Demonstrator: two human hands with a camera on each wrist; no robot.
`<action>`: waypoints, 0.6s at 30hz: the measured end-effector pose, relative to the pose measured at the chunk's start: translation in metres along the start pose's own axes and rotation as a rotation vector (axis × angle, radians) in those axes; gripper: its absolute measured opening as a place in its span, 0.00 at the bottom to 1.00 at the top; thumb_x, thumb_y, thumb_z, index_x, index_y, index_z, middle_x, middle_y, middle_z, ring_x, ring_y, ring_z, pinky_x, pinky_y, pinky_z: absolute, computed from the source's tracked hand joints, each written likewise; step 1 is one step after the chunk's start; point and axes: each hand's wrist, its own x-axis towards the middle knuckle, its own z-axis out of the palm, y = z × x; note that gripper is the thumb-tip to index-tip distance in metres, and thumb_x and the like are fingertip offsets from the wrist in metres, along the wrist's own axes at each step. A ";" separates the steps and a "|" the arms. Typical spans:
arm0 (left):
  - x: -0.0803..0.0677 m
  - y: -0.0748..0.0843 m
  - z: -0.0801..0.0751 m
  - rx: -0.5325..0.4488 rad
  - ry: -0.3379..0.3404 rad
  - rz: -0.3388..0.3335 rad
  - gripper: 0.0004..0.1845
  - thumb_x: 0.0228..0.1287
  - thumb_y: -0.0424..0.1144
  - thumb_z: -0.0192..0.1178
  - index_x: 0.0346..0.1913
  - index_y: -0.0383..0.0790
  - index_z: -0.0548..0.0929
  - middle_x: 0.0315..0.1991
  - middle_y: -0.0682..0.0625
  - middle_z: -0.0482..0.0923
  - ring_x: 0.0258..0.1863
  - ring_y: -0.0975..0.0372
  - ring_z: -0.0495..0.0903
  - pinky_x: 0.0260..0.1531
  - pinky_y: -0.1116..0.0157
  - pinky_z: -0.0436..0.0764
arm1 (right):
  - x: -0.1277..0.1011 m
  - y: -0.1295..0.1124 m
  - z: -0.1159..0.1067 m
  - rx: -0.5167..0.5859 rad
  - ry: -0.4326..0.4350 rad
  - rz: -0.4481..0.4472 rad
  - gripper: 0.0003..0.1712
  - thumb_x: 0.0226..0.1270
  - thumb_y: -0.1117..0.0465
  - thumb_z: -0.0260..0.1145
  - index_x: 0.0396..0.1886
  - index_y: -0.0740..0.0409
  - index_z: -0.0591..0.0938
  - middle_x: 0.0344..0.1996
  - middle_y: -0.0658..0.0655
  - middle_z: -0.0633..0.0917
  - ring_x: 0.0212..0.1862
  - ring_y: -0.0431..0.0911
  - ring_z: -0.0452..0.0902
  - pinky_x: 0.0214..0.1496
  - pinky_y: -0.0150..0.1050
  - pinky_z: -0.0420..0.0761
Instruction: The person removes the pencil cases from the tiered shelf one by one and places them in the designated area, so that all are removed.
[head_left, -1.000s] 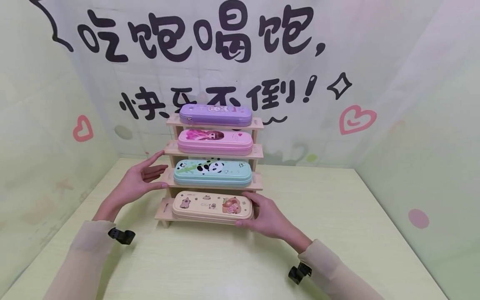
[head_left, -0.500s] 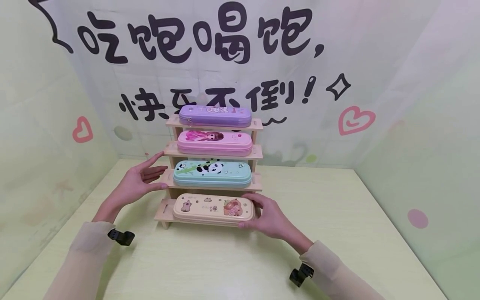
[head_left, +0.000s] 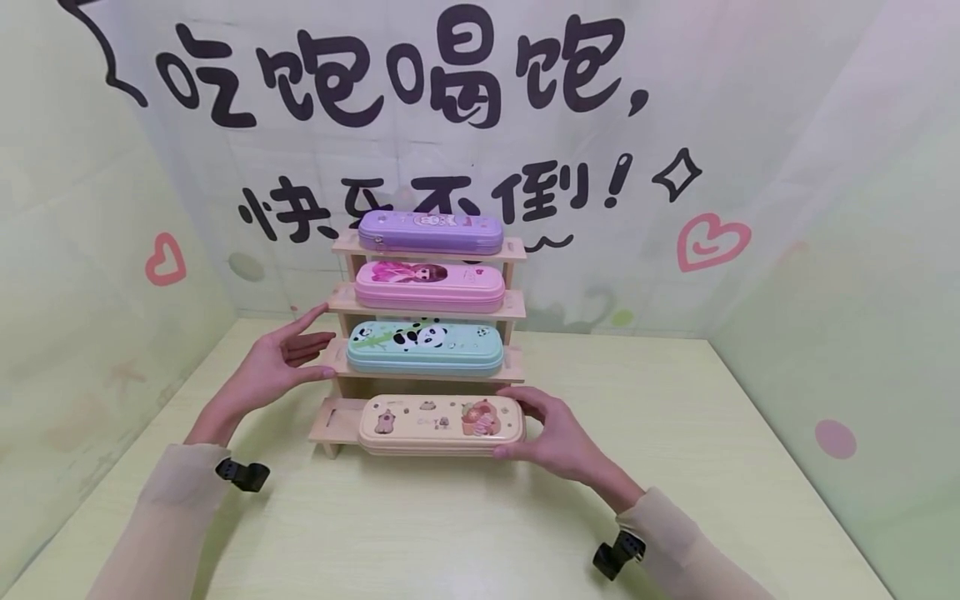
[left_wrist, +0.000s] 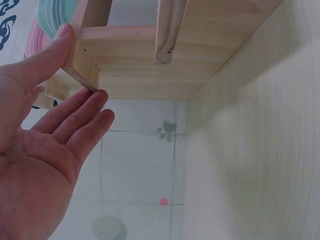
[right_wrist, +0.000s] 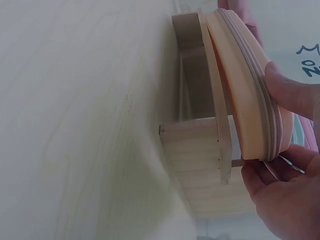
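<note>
Two hands, four pencil cases and one four-tier wooden rack (head_left: 335, 421) on a pale green table (head_left: 480, 517). Nearest the viewer, the right hand (head_left: 551, 437) grips the right end of the cream pencil case (head_left: 441, 423), thumb under the near edge and fingers curled over the far end; in the right wrist view the fingers (right_wrist: 290, 90) pinch the case's zipped edge (right_wrist: 250, 100). This case lies on the lowest tier, overhanging its right end, so that bare wood shows at the tier's left end, toward the left hand (head_left: 273, 367). The left hand is opened out, fingers straight and slightly spread, holding nothing; its fingertips (left_wrist: 95, 97) touch the left end of the rack at about the second tier, well apart from the cream case. Beyond and above the right hand, one case per tier: a teal panda pencil case (head_left: 423, 346) level with the left hand's fingers, a pink pencil case (head_left: 429, 286) above it, and a purple pencil case (head_left: 430, 232) on top. Behind the rack hangs a backdrop (head_left: 675, 125) with black lettering and pink hearts.
</note>
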 end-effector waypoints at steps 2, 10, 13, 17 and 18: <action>0.000 -0.001 0.000 -0.010 -0.001 0.005 0.54 0.62 0.42 0.79 0.85 0.66 0.56 0.70 0.33 0.74 0.69 0.40 0.75 0.58 0.72 0.80 | -0.003 0.000 -0.003 0.010 0.003 0.003 0.43 0.52 0.61 0.88 0.68 0.60 0.80 0.65 0.58 0.81 0.67 0.55 0.77 0.74 0.56 0.73; 0.001 -0.002 0.001 -0.038 0.000 0.019 0.54 0.62 0.41 0.79 0.84 0.65 0.58 0.70 0.33 0.75 0.69 0.40 0.75 0.59 0.67 0.81 | -0.015 0.004 -0.020 0.028 0.011 0.020 0.44 0.53 0.62 0.87 0.70 0.62 0.79 0.66 0.59 0.80 0.67 0.56 0.76 0.73 0.48 0.75; 0.001 -0.002 0.001 -0.040 0.003 0.023 0.54 0.62 0.40 0.79 0.84 0.64 0.58 0.70 0.33 0.75 0.68 0.40 0.75 0.61 0.61 0.80 | -0.021 0.006 -0.029 0.029 0.012 0.014 0.43 0.54 0.62 0.87 0.70 0.61 0.79 0.65 0.58 0.80 0.67 0.55 0.77 0.72 0.41 0.76; 0.001 -0.003 0.001 -0.045 0.002 0.027 0.54 0.62 0.40 0.79 0.85 0.63 0.58 0.69 0.33 0.75 0.68 0.40 0.75 0.60 0.62 0.81 | -0.030 0.008 -0.042 0.025 0.011 0.013 0.44 0.54 0.62 0.87 0.70 0.61 0.78 0.65 0.57 0.80 0.67 0.55 0.76 0.71 0.35 0.75; 0.001 -0.002 0.001 -0.046 0.002 0.029 0.54 0.62 0.40 0.79 0.85 0.63 0.58 0.69 0.33 0.75 0.68 0.40 0.75 0.60 0.63 0.81 | -0.032 0.008 -0.045 0.021 0.012 0.009 0.43 0.54 0.62 0.87 0.70 0.61 0.78 0.65 0.57 0.81 0.67 0.55 0.76 0.71 0.35 0.75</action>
